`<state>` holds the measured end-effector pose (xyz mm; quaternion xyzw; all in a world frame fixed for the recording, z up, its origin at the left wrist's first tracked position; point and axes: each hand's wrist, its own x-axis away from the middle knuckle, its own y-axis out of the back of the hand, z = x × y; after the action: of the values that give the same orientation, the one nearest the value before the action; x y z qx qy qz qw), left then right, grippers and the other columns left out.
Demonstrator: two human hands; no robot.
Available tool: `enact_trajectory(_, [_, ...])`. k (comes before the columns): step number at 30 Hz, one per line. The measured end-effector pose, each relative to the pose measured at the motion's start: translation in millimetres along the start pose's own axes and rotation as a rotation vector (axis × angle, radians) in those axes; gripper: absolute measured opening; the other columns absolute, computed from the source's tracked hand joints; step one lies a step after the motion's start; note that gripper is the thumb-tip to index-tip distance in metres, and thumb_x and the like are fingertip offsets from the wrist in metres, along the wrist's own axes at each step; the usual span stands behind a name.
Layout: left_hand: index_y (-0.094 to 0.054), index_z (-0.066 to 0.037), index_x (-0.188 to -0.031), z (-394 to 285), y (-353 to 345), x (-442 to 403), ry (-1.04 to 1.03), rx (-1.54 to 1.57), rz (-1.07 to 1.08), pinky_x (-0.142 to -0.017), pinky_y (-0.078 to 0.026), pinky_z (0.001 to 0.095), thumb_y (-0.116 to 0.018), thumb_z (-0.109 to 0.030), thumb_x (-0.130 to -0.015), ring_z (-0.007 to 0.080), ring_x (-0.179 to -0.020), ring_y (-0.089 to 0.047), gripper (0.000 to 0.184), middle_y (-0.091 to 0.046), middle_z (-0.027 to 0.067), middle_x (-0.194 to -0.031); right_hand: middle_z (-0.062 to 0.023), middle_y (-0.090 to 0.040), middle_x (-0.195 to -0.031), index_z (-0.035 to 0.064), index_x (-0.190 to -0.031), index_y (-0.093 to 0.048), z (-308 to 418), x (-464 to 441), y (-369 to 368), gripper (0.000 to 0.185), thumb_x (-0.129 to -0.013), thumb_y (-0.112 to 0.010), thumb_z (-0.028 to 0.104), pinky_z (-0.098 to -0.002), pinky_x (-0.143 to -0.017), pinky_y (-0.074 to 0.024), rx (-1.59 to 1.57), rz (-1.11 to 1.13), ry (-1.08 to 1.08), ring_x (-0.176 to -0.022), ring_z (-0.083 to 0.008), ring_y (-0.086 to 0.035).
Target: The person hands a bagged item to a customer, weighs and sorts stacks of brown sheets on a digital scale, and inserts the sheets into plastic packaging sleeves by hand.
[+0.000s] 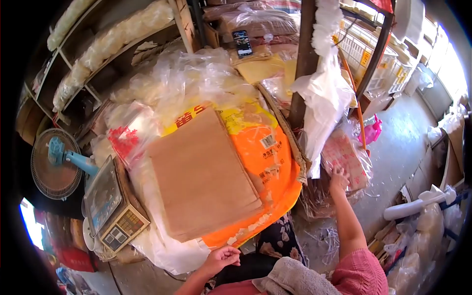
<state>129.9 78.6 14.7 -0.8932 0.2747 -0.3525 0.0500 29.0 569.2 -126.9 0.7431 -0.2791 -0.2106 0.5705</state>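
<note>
Pink-printed bundle [348,153] beneath the spread right fingers [338,172] seems heavy, slippery; better grip its sides; left fingers [230,251] curl narrow

The paper stack [206,177] lies between scale [122,223] and bundle [348,156].

the paper stack [204,177] is brown, the sack [251,150] orange (partly yellow).

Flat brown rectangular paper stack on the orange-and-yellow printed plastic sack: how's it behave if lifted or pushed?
The flat brown rectangular paper stack probably sags if lifted by one corner, being thin for its breadth. Layers may slip apart when pushed: edges look offset along its right side. It might also skid, since the orange-and-yellow printed plastic sack beneath looks smooth.
</note>
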Motion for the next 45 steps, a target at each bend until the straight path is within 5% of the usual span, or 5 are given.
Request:
enact_trajectory(12, [-0.055, 0.002, -0.105, -18.9, 5.5, -1.6, -0.031, 0.035, -0.036, -0.079, -0.049, 0.0266, -0.060, -0.011, -0.087, 0.0154, -0.085, -0.062, 0.022, -0.061, 0.0075, -0.091, -0.0082, -0.030, -0.144, 0.0211, -0.138, -0.031, -3.7, -33.1, -13.5, 0.083, -0.067, -0.074, 0.028, -0.0429, -0.085, -0.0502, -0.134, 0.171, -0.025, -0.121, -0.0380, -0.040])
enact_trajectory(21, [-0.056, -0.002, -0.103, -26.5, 98.8, 18.9, -0.646, -0.920, -1.247, -0.074, -0.047, 0.0302, -0.061, -0.013, -0.081, 0.0190, -0.083, -0.058, 0.025, -0.059, 0.0103, -0.087, -0.0194, -0.060, -0.107, 0.0159, -0.125, -0.051, -44.9, -2.9, 46.9, 0.043, -0.087, -0.050, 0.034, -0.0455, -0.077, -0.0485, -0.230, -0.194, 0.091, -0.096, -0.0369, -0.059])
enact_trajectory(24, [-0.054, 0.000, -0.108, -25.7, 118.3, 24.0, -0.295, -0.719, -1.146, -0.076, -0.047, 0.0377, -0.060, -0.022, -0.081, 0.0277, -0.088, -0.059, 0.035, -0.059, 0.0146, -0.092, -0.0120, -0.065, -0.103, 0.0042, -0.110, -0.060, -5.2, 76.2, 163.1, 0.026, -0.088, -0.050, 0.012, -0.0357, -0.083, -0.0476, -0.948, -0.602, 0.222, -0.095, -0.0290, -0.061])
enact_trajectory(29, [-0.057, 0.003, -0.104, -35.7, 131.0, 18.0, -0.062, -0.825, -1.110, -0.074, -0.048, 0.0391, -0.061, -0.033, -0.079, 0.0300, -0.083, -0.061, 0.044, -0.063, 0.0170, -0.087, -0.0118, -0.062, -0.105, 0.0027, -0.103, -0.062, 89.2, 191.0, 247.4, 0.028, -0.077, -0.055, -0.002, -0.0349, -0.083, -0.0480, -1.121, -0.401, 0.974, -0.096, -0.0284, -0.059])
enact_trajectory(45, [-0.056, -0.003, -0.080, -56.5, 145.2, 25.6, -0.294, 0.217, -0.727, -0.054, -0.043, 0.0258, -0.065, -0.014, -0.073, 0.0137, -0.058, -0.053, 0.016, -0.054, 0.0022, -0.068, -0.0193, -0.042, -0.130, 0.0004, -0.128, -0.040, 266.2, 277.3, 220.4, 0.073, -0.075, -0.067, 0.042, -0.0429, -0.100, -0.0350, -0.693, -0.210, 1.566, -0.122, -0.0369, -0.039])
